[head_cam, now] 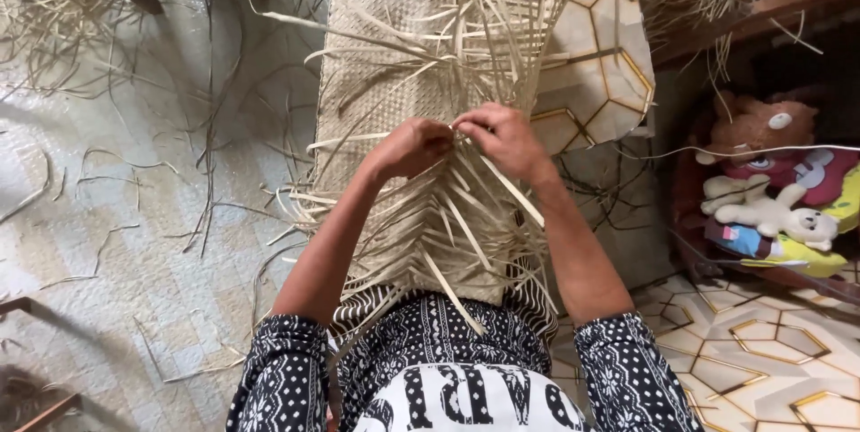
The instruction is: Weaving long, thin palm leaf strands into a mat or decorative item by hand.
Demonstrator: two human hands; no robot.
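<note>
A pale woven straw mat [376,64] lies lengthwise in front of me, its near end running onto my lap. Loose flat straw strips [484,20] stick out of it along the middle and at both sides. My left hand [410,147] and my right hand [503,134] meet over the mat's middle, fingertips together, each pinching strips at the weave's edge. Both forearms reach in from below, in black-and-white patterned sleeves.
Loose straw strands [107,172] litter the pale patterned floor covering on the left. A tiled floor with gold hexagon lines [761,351] shows at right. Stuffed toys [770,199] lie at the right edge, under a wooden piece of furniture [761,11] with more straw hanging.
</note>
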